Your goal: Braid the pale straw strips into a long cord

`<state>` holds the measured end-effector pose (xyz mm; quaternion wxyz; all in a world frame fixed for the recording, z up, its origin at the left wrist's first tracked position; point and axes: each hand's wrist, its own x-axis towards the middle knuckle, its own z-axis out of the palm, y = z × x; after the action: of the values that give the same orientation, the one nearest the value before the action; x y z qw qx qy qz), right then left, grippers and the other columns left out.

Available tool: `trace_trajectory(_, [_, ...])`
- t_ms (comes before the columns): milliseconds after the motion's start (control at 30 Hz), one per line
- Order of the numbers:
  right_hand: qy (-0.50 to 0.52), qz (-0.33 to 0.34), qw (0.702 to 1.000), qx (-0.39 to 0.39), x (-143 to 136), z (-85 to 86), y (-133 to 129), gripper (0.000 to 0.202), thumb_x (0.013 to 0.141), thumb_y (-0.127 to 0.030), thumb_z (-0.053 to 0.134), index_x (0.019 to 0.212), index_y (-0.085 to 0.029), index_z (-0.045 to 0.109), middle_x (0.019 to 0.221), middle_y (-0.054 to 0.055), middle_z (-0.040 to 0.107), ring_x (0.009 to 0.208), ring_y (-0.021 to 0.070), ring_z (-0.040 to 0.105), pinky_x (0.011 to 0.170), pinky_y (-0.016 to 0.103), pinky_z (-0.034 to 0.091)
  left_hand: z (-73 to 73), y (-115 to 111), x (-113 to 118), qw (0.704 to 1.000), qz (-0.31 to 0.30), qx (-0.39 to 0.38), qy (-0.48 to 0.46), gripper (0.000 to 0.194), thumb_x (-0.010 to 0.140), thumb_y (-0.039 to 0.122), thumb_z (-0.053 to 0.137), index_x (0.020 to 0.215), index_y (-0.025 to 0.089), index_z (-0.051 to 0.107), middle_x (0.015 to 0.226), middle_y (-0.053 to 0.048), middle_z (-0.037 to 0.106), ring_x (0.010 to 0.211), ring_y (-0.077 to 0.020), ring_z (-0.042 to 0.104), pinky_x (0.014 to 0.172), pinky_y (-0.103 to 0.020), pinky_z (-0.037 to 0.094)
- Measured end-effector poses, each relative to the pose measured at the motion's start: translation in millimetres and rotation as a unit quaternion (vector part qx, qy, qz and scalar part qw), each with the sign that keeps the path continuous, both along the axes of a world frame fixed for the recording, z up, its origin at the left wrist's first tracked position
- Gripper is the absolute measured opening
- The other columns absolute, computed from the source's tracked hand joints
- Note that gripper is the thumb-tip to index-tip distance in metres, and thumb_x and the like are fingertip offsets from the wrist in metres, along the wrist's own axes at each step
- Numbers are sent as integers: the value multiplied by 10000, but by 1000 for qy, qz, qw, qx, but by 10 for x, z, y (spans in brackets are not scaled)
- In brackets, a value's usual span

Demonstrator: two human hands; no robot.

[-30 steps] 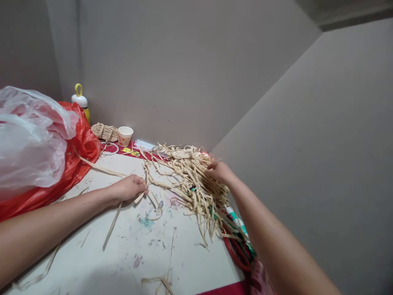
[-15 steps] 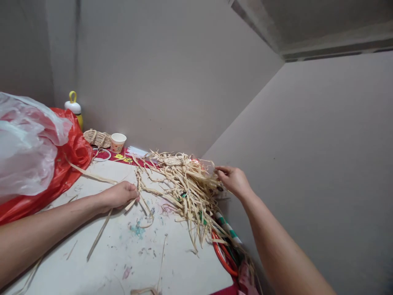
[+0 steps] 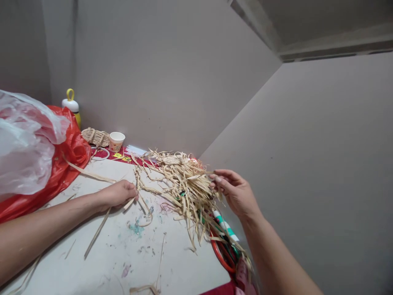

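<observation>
My left hand (image 3: pixel 122 193) rests over the white board (image 3: pixel 123 246), its fingers closed on a braided straw piece (image 3: pixel 138 183) whose loose strands trail below. At the right edge of a large heap of pale dry straw (image 3: pixel 190 184), my right hand (image 3: pixel 229 188) pinches a thin straw strand between thumb and fingers. A small woven straw piece (image 3: pixel 172 159) lies on top of the heap.
Red and white plastic bags (image 3: pixel 27 151) fill the left side. Along the back stand a yellow-capped bottle (image 3: pixel 71 106), a woven sole (image 3: pixel 95 137) and a paper cup (image 3: pixel 117 141). Orange scissor handles (image 3: pixel 221 256) lie beneath the straw at right.
My right hand has turned and come slightly lower and nearer, with its fingers now bunched at the straw strand. My left hand has hardly moved.
</observation>
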<state>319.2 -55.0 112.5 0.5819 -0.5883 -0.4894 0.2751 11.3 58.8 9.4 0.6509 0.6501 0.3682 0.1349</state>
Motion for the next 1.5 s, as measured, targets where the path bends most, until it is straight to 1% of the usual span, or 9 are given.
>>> trace_trajectory(167, [64,45,997,-29,-271,-119,-297,318,681,-294,732,941,-272,552,754,-17,647,549,111,576,506,228,446,-8,5,-3,1000,-2,-2,-4,292,748,446,524,702,162,567,381,88,283,349,-60,176,371,-229,111])
trace_trajectory(267, [-4,145,973,-180,-414,-287,-442,214,719,-300,696,864,-217,562,715,9,637,549,126,576,512,244,436,-27,12,-3,1000,-3,-1,-2,298,754,452,524,694,163,571,378,83,294,340,-60,183,372,-230,111])
trace_trajectory(367, [-142,228,914,-303,-531,-460,-524,121,793,-297,604,796,-178,586,658,16,613,569,131,556,531,243,409,-32,15,1,1000,-1,1,5,295,762,449,522,701,165,574,375,79,302,333,-62,202,372,-227,124])
trace_trajectory(533, [-371,168,876,-259,-617,-465,-554,189,848,-296,496,815,-182,644,769,36,656,684,154,570,615,250,407,-27,26,7,1000,-9,-4,4,279,781,421,515,700,159,569,373,76,315,330,-62,211,358,-222,128])
trace_trajectory(700, [-418,130,876,-202,-802,-440,-431,189,852,-295,490,883,-195,647,837,46,672,741,165,590,663,253,416,-15,25,14,1000,-7,-13,-2,273,792,400,511,689,154,570,364,77,319,322,-57,195,346,-223,116])
trace_trajectory(933, [-492,172,831,-194,-1039,-763,-195,127,811,-235,537,799,-189,654,821,55,663,754,170,580,677,257,393,15,19,-16,1000,-8,-18,-16,252,792,374,510,704,150,584,354,77,330,302,-60,226,336,-218,124])
trace_trajectory(1033, [-425,172,866,-198,-1004,-760,-110,167,811,-219,510,698,-176,625,689,25,628,653,148,543,618,250,378,15,40,-31,998,-17,-46,-48,204,776,331,529,699,149,579,377,85,325,314,-48,213,339,-205,133])
trace_trajectory(1200, [-153,153,952,-215,-1091,-610,136,197,745,-341,599,729,-149,637,605,-1,581,530,111,477,523,234,374,25,55,-36,994,-32,-76,-66,177,759,311,555,696,147,574,379,88,322,319,-40,194,335,-193,134])
trace_trajectory(1500, [61,170,959,-217,-1471,-883,559,295,593,-379,745,659,-137,589,513,-23,563,412,67,422,422,199,316,42,62,-25,991,-34,-97,-80,167,752,309,570,687,156,561,381,88,313,327,-41,198,340,-198,122])
